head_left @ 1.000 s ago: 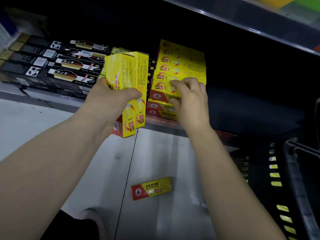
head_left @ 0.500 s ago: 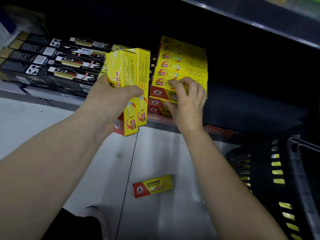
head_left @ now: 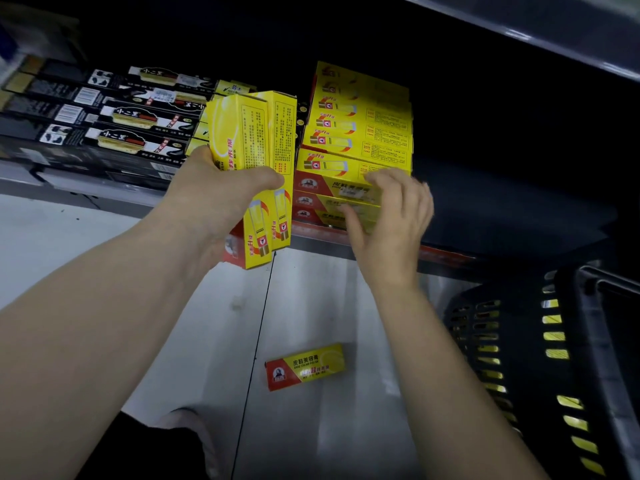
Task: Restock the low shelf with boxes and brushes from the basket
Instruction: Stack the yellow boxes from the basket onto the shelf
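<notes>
Several yellow boxes (head_left: pixel 256 133) stood upright in the left hand (head_left: pixel 221 199), which was clamped round their middle just before the low shelf (head_left: pixel 450 254). I judged them light, stiff cartons, best held across the long flat sides so none slid out. The right hand (head_left: pixel 391 220), fingers loosely apart, touched the shelved stack (head_left: pixel 360 133); blur hid its fingertips, and the basket (head_left: pixel 519 341) was dark and cut off.

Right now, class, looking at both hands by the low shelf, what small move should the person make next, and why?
Probably the right hand should reach across, take one box from the bundle in the left hand and lay it on the stack. The right hand holds nothing at the stack's front; the left hand grips the bundle of yellow boxes upright beside it.
</notes>
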Tool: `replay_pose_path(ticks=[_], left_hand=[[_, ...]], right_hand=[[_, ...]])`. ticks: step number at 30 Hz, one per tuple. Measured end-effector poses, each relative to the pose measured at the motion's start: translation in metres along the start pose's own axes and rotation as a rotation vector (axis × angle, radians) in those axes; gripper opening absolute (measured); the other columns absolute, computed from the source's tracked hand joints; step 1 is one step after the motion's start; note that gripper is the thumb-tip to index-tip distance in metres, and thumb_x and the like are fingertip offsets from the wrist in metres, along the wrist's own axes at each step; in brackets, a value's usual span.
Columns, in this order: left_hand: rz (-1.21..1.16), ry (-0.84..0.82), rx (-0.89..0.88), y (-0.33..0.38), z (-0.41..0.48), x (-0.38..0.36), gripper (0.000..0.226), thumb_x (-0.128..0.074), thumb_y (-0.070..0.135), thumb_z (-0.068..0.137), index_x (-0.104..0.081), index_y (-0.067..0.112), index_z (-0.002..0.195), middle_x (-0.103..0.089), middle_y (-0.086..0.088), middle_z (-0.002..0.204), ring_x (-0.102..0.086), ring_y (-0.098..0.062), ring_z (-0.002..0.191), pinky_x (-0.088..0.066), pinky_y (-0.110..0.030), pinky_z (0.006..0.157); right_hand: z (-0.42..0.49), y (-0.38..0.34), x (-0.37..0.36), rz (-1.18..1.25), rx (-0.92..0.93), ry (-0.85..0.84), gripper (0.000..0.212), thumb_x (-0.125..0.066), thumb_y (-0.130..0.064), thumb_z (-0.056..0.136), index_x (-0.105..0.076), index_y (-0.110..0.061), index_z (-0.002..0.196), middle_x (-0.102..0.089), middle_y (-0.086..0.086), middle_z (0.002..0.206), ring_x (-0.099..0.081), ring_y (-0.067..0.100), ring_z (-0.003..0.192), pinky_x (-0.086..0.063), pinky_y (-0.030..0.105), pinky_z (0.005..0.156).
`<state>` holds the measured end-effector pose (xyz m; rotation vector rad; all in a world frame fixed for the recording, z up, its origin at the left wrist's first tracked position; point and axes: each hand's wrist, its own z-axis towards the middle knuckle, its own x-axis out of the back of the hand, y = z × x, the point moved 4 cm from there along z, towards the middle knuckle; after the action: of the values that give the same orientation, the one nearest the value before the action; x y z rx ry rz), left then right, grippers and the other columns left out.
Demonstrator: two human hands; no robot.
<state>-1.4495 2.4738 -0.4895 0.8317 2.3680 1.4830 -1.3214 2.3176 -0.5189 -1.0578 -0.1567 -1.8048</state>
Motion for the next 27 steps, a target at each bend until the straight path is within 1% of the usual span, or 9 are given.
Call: replay_pose_path(ticks=[2,3,6,8,11,14,18,23,27], left_hand=[[-0.014,-0.008,-0.005,0.000,0.000,-0.001,0.033,-0.077,0.018,0.072,-0.055,0.026,0.096,-0.069,0.006,0.093,-0.068,-0.013,0.080,-0.052,-0.030,0.067],[-0.012,-0.008,-0.008,0.000,0.000,-0.002,0.032,-0.077,0.018,0.072,-0.055,0.026,0.093,-0.069,0.006,0.092,-0.068,-0.013,0.080,-0.052,-0.030,0.067],[-0.001,-0.006,-0.011,0.000,-0.001,-0.003,0.034,-0.078,0.018,0.071,-0.055,0.024,0.094,-0.069,0.004,0.092,-0.068,-0.016,0.082,-0.055,-0.034,0.071],[0.012,-0.013,-0.010,0.000,-0.002,-0.003,0.034,-0.078,0.018,0.070,-0.055,0.025,0.094,-0.069,0.004,0.094,-0.068,-0.017,0.084,-0.055,-0.039,0.077],[0.035,-0.039,-0.013,-0.001,-0.002,-0.002,0.032,-0.078,0.018,0.070,-0.055,0.027,0.091,-0.070,0.005,0.092,-0.069,-0.017,0.083,-0.056,-0.043,0.080],[0.098,-0.068,-0.002,-0.003,-0.003,-0.001,0.036,-0.079,0.021,0.068,-0.056,0.027,0.096,-0.070,0.003,0.097,-0.068,-0.020,0.088,-0.054,-0.046,0.085],[0.138,-0.094,-0.011,-0.005,-0.002,0.002,0.033,-0.079,0.022,0.068,-0.054,0.028,0.090,-0.070,0.001,0.097,-0.068,-0.023,0.089,-0.052,-0.046,0.088],[0.134,-0.162,0.024,-0.004,-0.005,-0.006,0.032,-0.078,0.020,0.070,-0.055,0.028,0.091,-0.071,-0.003,0.098,-0.068,-0.026,0.088,-0.052,-0.048,0.087],[0.121,-0.292,0.062,-0.004,-0.018,-0.020,0.042,-0.078,0.018,0.071,-0.060,0.020,0.109,-0.072,-0.007,0.098,-0.070,-0.029,0.086,-0.054,-0.051,0.084]], right_hand=[[-0.035,0.005,0.000,0.057,-0.014,-0.050,0.022,-0.063,-0.021,0.082,-0.059,-0.009,0.099,-0.060,0.010,0.098,-0.053,0.026,0.096,-0.036,0.037,0.090],[-0.057,0.008,-0.009,0.075,-0.019,-0.236,0.021,-0.063,-0.021,0.081,-0.059,-0.011,0.099,-0.060,0.008,0.097,-0.055,0.028,0.093,-0.037,0.035,0.088],[-0.156,0.018,-0.052,-0.018,-0.066,-1.209,0.060,-0.067,-0.032,0.077,-0.044,-0.019,0.131,-0.042,0.004,0.136,-0.036,0.029,0.128,-0.017,0.038,0.112],[-0.214,0.024,-0.064,-0.112,-0.051,-1.489,0.083,-0.069,-0.033,0.076,-0.023,-0.021,0.145,-0.021,0.006,0.151,-0.016,0.029,0.140,-0.003,0.041,0.116],[-0.241,0.032,-0.075,-0.200,-0.004,-1.393,0.068,-0.059,-0.025,0.085,-0.026,-0.022,0.145,-0.022,0.008,0.153,-0.018,0.029,0.140,-0.005,0.040,0.115],[-0.228,0.032,-0.073,-0.116,-0.071,-1.252,0.055,-0.060,-0.026,0.082,-0.043,-0.026,0.135,-0.042,0.002,0.141,-0.039,0.022,0.129,-0.020,0.031,0.110],[-0.162,0.019,-0.037,0.495,-0.708,-0.956,0.040,-0.075,-0.035,0.062,-0.049,-0.042,0.092,-0.064,-0.012,0.089,-0.063,0.007,0.079,-0.048,0.019,0.062],[-0.085,-0.011,0.015,1.312,-1.095,-0.648,0.023,-0.065,-0.029,0.072,-0.069,-0.030,0.095,-0.071,-0.001,0.091,-0.070,0.019,0.083,-0.057,0.032,0.067],[-0.049,-0.033,0.032,1.607,-1.199,-0.627,0.040,-0.048,-0.035,0.075,-0.066,-0.012,0.102,-0.071,0.009,0.085,-0.067,0.019,0.067,-0.055,0.031,0.059]])
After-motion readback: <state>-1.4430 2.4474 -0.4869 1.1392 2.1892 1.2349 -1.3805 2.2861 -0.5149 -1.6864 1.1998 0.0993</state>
